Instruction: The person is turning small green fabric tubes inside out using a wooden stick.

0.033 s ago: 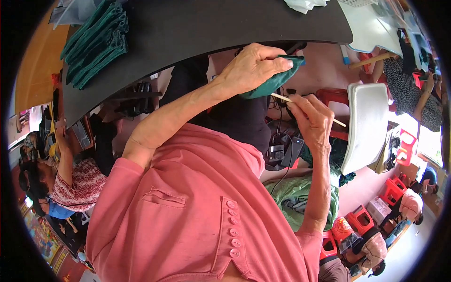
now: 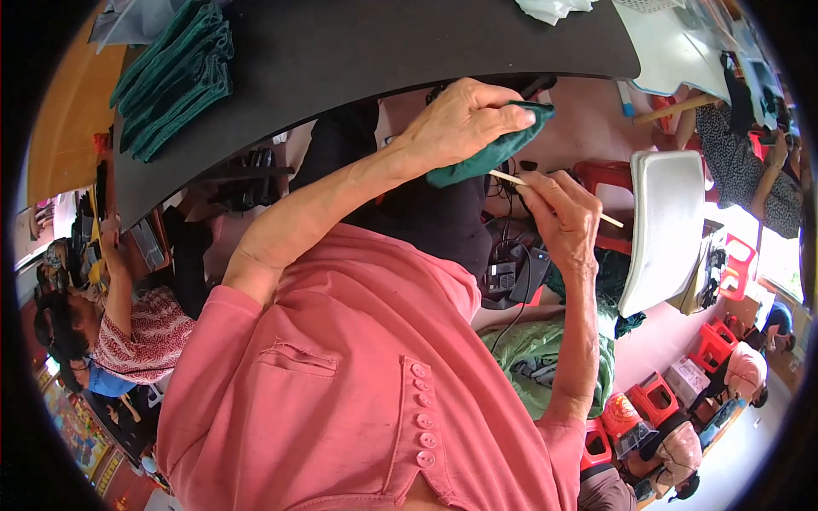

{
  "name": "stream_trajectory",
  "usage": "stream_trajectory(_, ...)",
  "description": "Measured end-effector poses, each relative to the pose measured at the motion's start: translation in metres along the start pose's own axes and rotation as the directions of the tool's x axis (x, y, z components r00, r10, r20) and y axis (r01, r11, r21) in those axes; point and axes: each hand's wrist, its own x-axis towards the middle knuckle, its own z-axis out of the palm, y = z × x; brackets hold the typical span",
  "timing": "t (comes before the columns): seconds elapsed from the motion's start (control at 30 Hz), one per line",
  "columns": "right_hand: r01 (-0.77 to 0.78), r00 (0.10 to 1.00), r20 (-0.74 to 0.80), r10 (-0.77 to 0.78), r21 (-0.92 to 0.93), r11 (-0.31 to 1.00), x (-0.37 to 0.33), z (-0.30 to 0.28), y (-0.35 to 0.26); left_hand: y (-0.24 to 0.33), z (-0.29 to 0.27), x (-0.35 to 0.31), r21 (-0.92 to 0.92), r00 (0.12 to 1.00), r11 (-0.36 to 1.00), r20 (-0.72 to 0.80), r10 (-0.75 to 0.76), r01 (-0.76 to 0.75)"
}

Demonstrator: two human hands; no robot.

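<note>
Green cloth (image 2: 492, 159) below left hand (image 2: 464, 122), thumb-pinched (stick (image 2: 506, 177) at lower edge).

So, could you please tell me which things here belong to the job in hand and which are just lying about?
In the job:
- dark green cloth piece, in the left hand
- thin pale stick, in the right hand
- probably the green stack, matching in colour

Apparently lying about:
- light green bundle
- red stool
- crumpled white material

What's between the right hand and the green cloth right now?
In the head view, a thin pale stick spans that stretch, running from the right hand to the green cloth.
</note>
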Motion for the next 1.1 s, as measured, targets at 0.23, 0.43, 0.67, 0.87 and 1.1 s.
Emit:
stream_trajectory(0.23,-0.002,0.999,-0.037,0.022,0.475,0.880,-0.004,0.022,-0.012,-0.035,0.008,0.016,0.049,0.989,0.999,0.147,-0.018,0.011)
stream_trajectory(0.43,-0.093,0.970,-0.140,0.199,0.539,0.837,-0.013,0.041,-0.013,-0.056,0.006,-0.001,-0.011,0.971,0.998,0.232,-0.053,0.057)
stream_trajectory(0.67,-0.353,0.874,-0.019,0.486,0.663,0.660,-0.017,0.069,-0.023,-0.045,-0.017,-0.027,-0.089,0.999,0.995,-0.002,-0.054,0.053)
stream_trajectory(0.87,-0.376,0.886,0.296,0.357,0.909,0.180,-0.014,0.080,-0.033,-0.047,-0.019,-0.025,-0.321,0.985,0.932,-0.027,0.169,-0.169)
stream_trajectory(1.1,-0.426,0.848,0.405,0.340,0.905,-0.017,-0.015,0.082,-0.034,-0.030,-0.023,-0.026,0.071,0.994,0.996,0.090,-0.065,0.058)
